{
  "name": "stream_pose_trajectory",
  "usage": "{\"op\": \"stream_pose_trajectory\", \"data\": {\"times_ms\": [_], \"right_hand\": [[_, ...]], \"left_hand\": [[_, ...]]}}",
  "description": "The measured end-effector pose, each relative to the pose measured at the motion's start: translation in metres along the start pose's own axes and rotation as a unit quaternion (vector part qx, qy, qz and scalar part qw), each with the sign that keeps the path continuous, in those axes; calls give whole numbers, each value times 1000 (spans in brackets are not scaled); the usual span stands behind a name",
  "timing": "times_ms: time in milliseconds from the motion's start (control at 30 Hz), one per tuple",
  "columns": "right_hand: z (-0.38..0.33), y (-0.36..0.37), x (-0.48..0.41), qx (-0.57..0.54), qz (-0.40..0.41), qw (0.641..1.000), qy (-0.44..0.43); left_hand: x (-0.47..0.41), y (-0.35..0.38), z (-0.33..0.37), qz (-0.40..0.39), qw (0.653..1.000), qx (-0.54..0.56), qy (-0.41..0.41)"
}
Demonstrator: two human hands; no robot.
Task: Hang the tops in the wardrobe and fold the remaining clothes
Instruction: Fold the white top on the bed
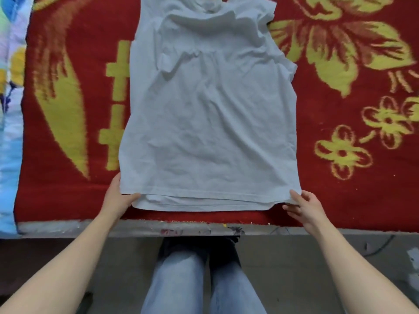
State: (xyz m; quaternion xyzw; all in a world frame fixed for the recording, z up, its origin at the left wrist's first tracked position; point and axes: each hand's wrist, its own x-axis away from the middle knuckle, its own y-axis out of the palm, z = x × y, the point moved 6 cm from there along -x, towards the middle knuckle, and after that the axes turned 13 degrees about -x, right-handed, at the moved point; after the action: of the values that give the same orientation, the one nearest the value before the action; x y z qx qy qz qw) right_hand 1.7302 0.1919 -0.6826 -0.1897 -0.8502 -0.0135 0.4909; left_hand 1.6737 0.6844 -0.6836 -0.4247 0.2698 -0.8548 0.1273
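White T-shirt (210, 123) spread flat on red floral blanket (340, 189), collar at far side, hem near front edge, left hand (120, 198) pinching lower-left hem corner with thumb on fabric, right hand (303, 205) touching lower-right corner with fingers loosely spread, grip there unclear.
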Motion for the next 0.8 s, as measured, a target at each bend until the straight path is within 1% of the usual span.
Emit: {"op": "stream_pose_trajectory", "data": {"times_ms": [67, 133, 200, 267, 333, 400, 467, 500, 533, 567, 600, 633, 700, 733, 800], "right_hand": [[3, 7, 3, 23, -22, 999, 4], [5, 9, 4, 41, -9, 999, 6], [7, 8, 3, 36, 12, 999, 5], [10, 5, 3, 31, 25, 999, 4], [11, 0, 5, 37, 38, 999, 0], [10, -12, 6, 31, 63, 997, -13], [8, -25, 8, 6, 91, 996, -23], [10, -29, 9, -14, 100, 995, -22], [13, -31, 9, -47, 102, 993, -18], [18, -30, 9, -92, 104, 990, -8], [22, -28, 11, -139, 105, 985, 5], [24, -25, 13, -182, 110, 977, 14], [27, -23, 15, -237, 132, 962, 28], [27, -23, 17, -252, 143, 957, 31], [27, -28, 18, -258, 162, 952, 31]], "left_hand": [[1, 3, 6, 39, 997, -64, 14], [3, 7, 11, 73, 991, -111, 34], [8, 13, 12, 83, 982, -159, 57], [14, 15, 3, 111, 973, -197, 36], [17, 9, -7, 167, 967, -193, -11], [18, -3, -14, 241, 961, -128, -48], [21, -11, -24, 293, 952, 9, -87], [22, -10, -32, 298, 942, 102, -114], [24, -6, -40, 287, 925, 202, -145], [26, 0, -46, 262, 900, 299, -179], [28, 7, -50, 234, 871, 380, -208], [30, 13, -52, 209, 846, 435, -227], [33, 19, -54, 168, 820, 489, -246], [35, 20, -55, 160, 817, 494, -250], [40, 18, -60, 171, 828, 469, -255]]}}
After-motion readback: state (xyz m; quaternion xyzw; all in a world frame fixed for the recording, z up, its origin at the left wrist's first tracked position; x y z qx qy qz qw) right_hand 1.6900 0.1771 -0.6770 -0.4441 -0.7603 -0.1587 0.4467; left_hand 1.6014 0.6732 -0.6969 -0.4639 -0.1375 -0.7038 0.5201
